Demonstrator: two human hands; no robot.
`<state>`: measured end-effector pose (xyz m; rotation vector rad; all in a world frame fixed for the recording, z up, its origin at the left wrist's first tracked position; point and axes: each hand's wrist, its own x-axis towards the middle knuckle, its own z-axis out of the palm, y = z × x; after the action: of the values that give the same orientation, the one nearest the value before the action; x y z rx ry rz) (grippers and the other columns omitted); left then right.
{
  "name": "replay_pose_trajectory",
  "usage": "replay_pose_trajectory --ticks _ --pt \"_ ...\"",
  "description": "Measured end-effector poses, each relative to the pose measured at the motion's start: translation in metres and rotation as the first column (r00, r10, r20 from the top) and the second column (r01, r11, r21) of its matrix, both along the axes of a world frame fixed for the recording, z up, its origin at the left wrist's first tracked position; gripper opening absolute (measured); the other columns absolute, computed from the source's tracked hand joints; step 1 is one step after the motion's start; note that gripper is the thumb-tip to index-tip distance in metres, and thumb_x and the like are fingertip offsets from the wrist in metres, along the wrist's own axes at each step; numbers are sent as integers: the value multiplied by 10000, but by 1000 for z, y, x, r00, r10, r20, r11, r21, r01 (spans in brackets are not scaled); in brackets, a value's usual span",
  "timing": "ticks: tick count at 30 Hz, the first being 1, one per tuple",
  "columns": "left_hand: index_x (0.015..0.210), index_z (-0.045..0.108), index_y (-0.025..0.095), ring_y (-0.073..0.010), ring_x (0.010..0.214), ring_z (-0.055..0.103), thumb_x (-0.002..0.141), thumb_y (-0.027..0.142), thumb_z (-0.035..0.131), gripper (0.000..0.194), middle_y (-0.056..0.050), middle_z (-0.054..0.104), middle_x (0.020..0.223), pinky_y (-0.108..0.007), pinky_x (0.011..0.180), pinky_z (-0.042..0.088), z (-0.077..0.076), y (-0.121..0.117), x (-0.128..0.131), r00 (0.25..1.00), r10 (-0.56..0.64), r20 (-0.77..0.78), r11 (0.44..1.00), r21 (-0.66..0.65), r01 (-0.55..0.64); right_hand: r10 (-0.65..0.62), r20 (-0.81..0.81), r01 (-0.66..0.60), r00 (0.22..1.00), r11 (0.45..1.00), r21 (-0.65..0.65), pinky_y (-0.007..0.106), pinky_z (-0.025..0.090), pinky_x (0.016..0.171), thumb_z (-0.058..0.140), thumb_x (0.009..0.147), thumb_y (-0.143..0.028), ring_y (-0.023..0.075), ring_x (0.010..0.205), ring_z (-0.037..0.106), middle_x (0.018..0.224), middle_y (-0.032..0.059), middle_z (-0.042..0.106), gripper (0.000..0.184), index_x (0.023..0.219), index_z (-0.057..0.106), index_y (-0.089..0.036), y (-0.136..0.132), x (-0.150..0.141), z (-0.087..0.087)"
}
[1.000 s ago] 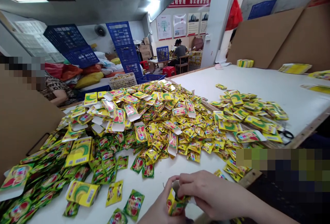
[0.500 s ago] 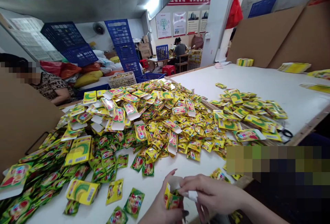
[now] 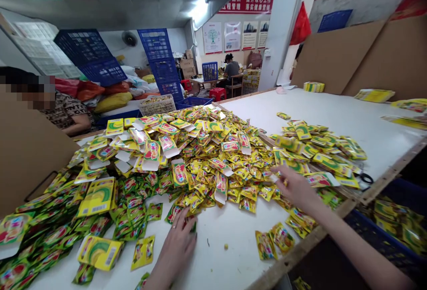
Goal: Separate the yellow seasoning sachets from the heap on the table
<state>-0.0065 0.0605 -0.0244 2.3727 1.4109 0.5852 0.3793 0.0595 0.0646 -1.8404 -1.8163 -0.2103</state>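
Hands, two, bare, both mine. Left hand point(image 3: 176, 245): palm down, a ring on one finger, fingertips over green packets point(image 3: 171, 214) at the heap's near edge; whether it grips one, I cannot tell. Right hand point(image 3: 295, 190): fingers loosely parted, nothing held, white covering point(image 3: 274, 178) on one finger. Yellow box point(image 3: 290, 144), one, blurred, just beyond those fingers, by a pile of boxes point(image 3: 328, 162) at the right. Yellow packets point(image 3: 248, 192): heaped in front of me, between my hands and farther back. Open-ended boxes point(image 3: 151, 153), white flaps showing: strewn over the heap. Pair of packets point(image 3: 266, 245): side by side near the wooden edge of my white desk point(image 3: 230, 225). Blue crate point(image 3: 407, 194), packets inside: below, right. Person in patterned top point(image 3: 68, 111): far left. Seated person point(image 3: 232, 71): at the back.
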Motion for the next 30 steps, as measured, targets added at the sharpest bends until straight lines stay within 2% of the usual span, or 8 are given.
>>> replay_pose_trajectory --ticks 3,7,10,13,19,23,27,30 --pt "1080 605 229 -315 1267 372 813 254 476 298 -119 454 1344 -529 1025 333 -17 10 -10 997 9 77 1000 5 -9 265 55 -253 963 953 -164 330 492 748 531 711 -155 228 898 596 993 88 636 313 1017 592 -187 -4 -39 -38" --pt "946 643 206 -293 1209 445 816 294 473 231 -110 540 1259 -482 1050 305 -11 12 -11 964 105 243 992 -87 -86 312 73 -292 947 934 -206 453 483 775 523 659 -29 317 976 564 1036 175 613 343 973 624 -123 -11 -79 -74" --pt "980 575 181 -290 1019 570 860 359 393 281 -125 626 1056 -517 940 405 3 4 -8 917 255 308 960 -196 -201 315 16 -307 949 935 -177 404 509 759 425 743 -9 260 943 594 1041 158 609 375 1049 603 -135 -18 -87 -67" --pt "974 499 175 -226 653 612 887 440 285 351 -37 589 704 -427 609 549 16 -8 6 846 370 384 898 -381 -220 520 -215 -541 826 839 -50 295 511 809 390 803 -33 174 982 603 1078 96 623 412 1121 584 -208 -32 -105 -47" --pt "918 486 185 -157 436 575 790 593 414 433 36 553 571 -302 362 514 41 -30 36 693 479 539 694 -716 77 842 -308 -865 444 492 97 297 442 945 374 862 -52 157 1138 523 1174 104 615 388 1168 567 -195 -41 -152 -22" --pt "982 491 173 -169 520 625 696 591 575 513 -7 641 635 -291 427 535 49 -33 36 538 556 633 589 -757 282 874 -345 -924 343 380 43 374 332 1044 359 833 -10 167 1246 407 1199 104 597 447 1201 542 -185 -39 -149 -18" --pt "966 511 173 -131 535 587 720 497 615 420 -6 649 666 -226 444 484 45 -31 46 552 409 727 721 -628 293 584 -753 -829 304 551 92 472 310 1030 466 813 -130 230 1320 271 1430 88 328 533 1317 391 -287 -47 -147 -36" --pt "926 543 172 -150 626 594 828 453 479 304 -31 647 731 -248 541 481 39 -29 67 720 250 648 882 -459 107 132 -989 -690 61 722 54 437 494 837 572 788 -313 256 1098 553 1339 151 439 589 1326 336 -270 -49 -154 -56"
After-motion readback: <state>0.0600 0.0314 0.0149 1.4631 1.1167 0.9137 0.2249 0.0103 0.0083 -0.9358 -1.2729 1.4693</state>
